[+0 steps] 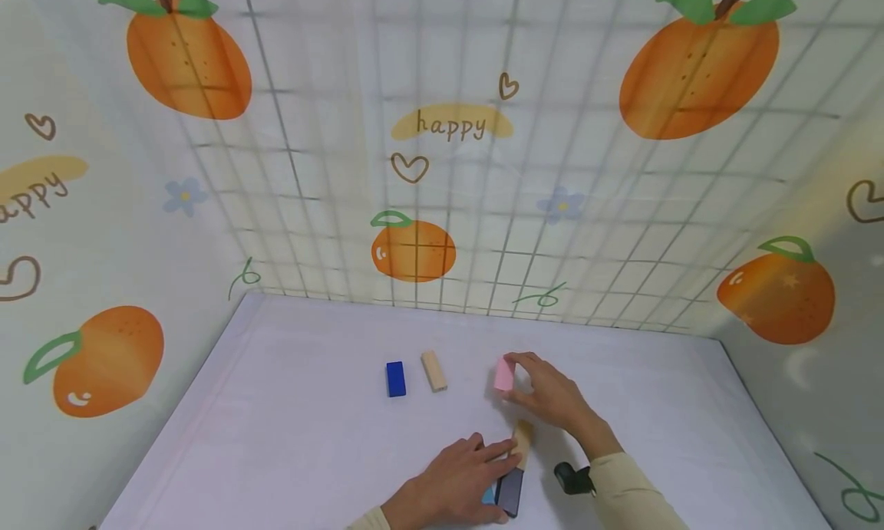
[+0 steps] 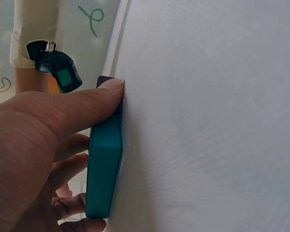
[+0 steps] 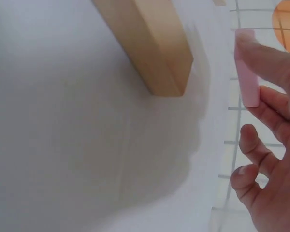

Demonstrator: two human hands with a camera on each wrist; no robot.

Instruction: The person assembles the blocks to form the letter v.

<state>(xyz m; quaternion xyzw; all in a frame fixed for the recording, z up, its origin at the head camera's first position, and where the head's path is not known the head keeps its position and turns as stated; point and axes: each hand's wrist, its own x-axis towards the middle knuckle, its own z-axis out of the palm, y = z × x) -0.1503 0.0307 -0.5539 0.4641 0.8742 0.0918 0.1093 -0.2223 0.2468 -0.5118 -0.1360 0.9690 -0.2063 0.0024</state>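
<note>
My right hand (image 1: pixel 549 392) pinches a pink block (image 1: pixel 504 373) by its ends, thumb low and index finger high. In the right wrist view the pink block (image 3: pixel 249 72) shows between thumb and finger, the other fingers loosely bent. My left hand (image 1: pixel 459 472) spreads over a group of blocks on the table. It grips a teal block (image 2: pixel 104 164) and a black block (image 1: pixel 509 492) side by side, the thumb at the black block's near end. A plain wooden block (image 1: pixel 523 438) lies in line past the black one, with left fingertips at its side.
A blue block (image 1: pixel 396 379) and another plain wooden block (image 1: pixel 433 371) lie farther back on the white table (image 1: pixel 276 423). A black wrist camera (image 1: pixel 573 478) sits on the right sleeve. Printed cloth walls (image 1: pixel 470 62) stand behind and at the sides.
</note>
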